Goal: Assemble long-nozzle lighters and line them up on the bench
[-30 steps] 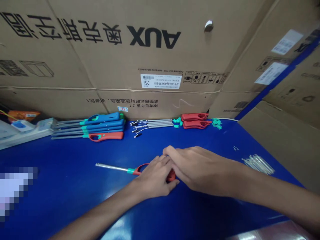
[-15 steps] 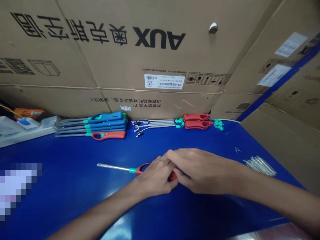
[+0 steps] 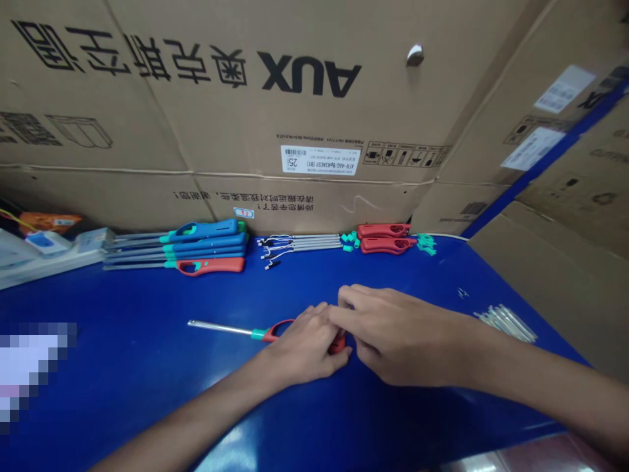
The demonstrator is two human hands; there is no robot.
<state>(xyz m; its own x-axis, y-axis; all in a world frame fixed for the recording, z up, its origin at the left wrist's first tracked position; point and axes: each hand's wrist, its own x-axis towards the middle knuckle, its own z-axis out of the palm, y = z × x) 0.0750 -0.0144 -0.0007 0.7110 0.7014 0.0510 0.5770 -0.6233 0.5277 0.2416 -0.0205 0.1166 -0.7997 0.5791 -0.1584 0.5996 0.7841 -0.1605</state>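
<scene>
1. Your utility lighter (image 3: 240, 332) lies flat on the blue bench (image 3: 122, 341); it has a thin metal tube (image 3: 219, 330), a teal collar (image 3: 258, 334) and a red handle (image 3: 276, 331).
2. Your left hand (image 3: 304, 347) is closed over the handle.
3. Your right hand (image 3: 398, 334) grips the handle's end with fingers.

The left hand (image 3: 302, 347) and right hand (image 3: 398, 337) hide the red lighter handle (image 3: 338, 344).

Left hand (image 3: 304, 347) and right hand (image 3: 398, 337) hold a utility lighter (image 3: 230, 332) on a blue table (image 3: 132, 328).
</scene>
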